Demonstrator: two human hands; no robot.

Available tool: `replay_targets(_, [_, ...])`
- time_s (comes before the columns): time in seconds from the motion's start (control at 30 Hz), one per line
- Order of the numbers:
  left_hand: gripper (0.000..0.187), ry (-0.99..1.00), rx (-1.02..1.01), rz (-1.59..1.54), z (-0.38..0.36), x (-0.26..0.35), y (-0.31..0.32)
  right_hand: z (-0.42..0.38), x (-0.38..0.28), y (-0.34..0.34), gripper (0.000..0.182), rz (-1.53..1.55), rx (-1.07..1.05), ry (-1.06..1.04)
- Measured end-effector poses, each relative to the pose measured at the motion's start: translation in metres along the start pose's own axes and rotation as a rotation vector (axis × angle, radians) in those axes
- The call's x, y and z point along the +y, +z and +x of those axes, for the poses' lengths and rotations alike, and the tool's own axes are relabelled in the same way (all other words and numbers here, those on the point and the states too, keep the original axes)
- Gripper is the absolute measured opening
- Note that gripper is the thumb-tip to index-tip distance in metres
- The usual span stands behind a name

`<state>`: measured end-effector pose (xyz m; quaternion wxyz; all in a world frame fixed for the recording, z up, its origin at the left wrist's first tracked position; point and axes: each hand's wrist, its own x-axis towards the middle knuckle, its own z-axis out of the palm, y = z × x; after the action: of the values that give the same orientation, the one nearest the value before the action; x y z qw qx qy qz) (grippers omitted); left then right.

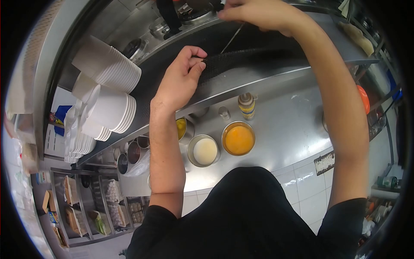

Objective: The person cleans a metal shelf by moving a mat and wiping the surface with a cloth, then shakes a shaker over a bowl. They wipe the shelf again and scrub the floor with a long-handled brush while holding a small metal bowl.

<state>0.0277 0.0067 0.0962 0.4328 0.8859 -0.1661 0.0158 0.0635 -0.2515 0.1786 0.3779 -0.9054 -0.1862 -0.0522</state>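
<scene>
On the steel shelf, my left hand (179,82) pinches the edge of a black mesh mat (215,69) between thumb and fingers. Higher up, at the top edge of the view, my right hand (254,12) is bent with its fingers closed. A thin pale strip (233,39) slants from below that hand down to the mat; I cannot tell what the fingers hold. On the lower counter stand a metal bowl of orange-yellow liquid (239,139), a metal bowl of creamy white liquid (204,150) and a container with something yellow (181,128).
Stacks of white tubs (110,64) stand at the shelf's left end. A squeeze bottle (246,105) and a small metal shaker (224,113) are behind the bowls. Below left, a rack (84,172) holds egg trays. An orange-red round thing (363,99) lies past my right arm.
</scene>
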Motion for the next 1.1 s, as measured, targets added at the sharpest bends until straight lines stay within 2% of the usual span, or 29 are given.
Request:
replay_targets(0.03, [0.021,-0.002,0.013,0.016,-0.001,0.001,0.001,0.013,0.002,0.002,0.034,0.108,-0.101,0.059])
replay_targets(0.13, [0.022,0.007,0.018,0.010,0.000,-0.004,0.001,0.057,0.019,0.007,0.029,0.110,-0.382,0.132])
replay_targets(0.2, [0.021,0.028,0.023,0.024,0.000,-0.004,0.001,0.068,0.020,0.008,0.028,0.164,-0.469,0.132])
replay_targets(0.47, [0.020,0.011,0.008,0.034,0.000,-0.003,0.000,0.091,0.025,0.013,0.030,0.242,-0.590,0.182])
replay_targets(0.57, [0.020,-0.009,-0.006,-0.004,0.000,-0.003,0.002,0.098,0.034,0.026,0.035,0.392,-0.541,0.116])
replay_targets(0.63, [0.020,0.039,-0.017,-0.092,-0.003,-0.012,0.006,0.094,0.029,0.028,0.038,0.327,-0.509,0.110])
replay_targets(0.77, [0.017,0.089,0.042,-0.037,-0.014,-0.009,0.012,0.091,0.034,0.028,0.039,0.261,-0.489,0.082])
replay_targets(0.9, [0.024,0.332,0.121,0.311,-0.029,-0.014,0.026,0.080,0.024,0.016,0.039,0.177,-0.519,0.012])
replay_targets(0.97, [0.026,0.371,0.152,0.420,-0.035,-0.015,0.032,0.070,0.012,0.012,0.039,0.089,-0.528,0.010])
replay_targets(1.0, [0.026,0.412,0.178,0.459,-0.037,-0.018,0.036,0.065,0.001,0.007,0.044,-0.099,-0.517,0.015])
replay_targets(1.03, [0.026,0.452,0.204,0.499,-0.040,-0.020,0.039,0.045,-0.017,0.008,0.043,-0.187,-0.379,-0.005])
replay_targets(1.1, [0.028,0.524,0.252,0.519,-0.043,-0.027,0.044,0.046,-0.012,0.012,0.054,-0.235,-0.334,-0.081])
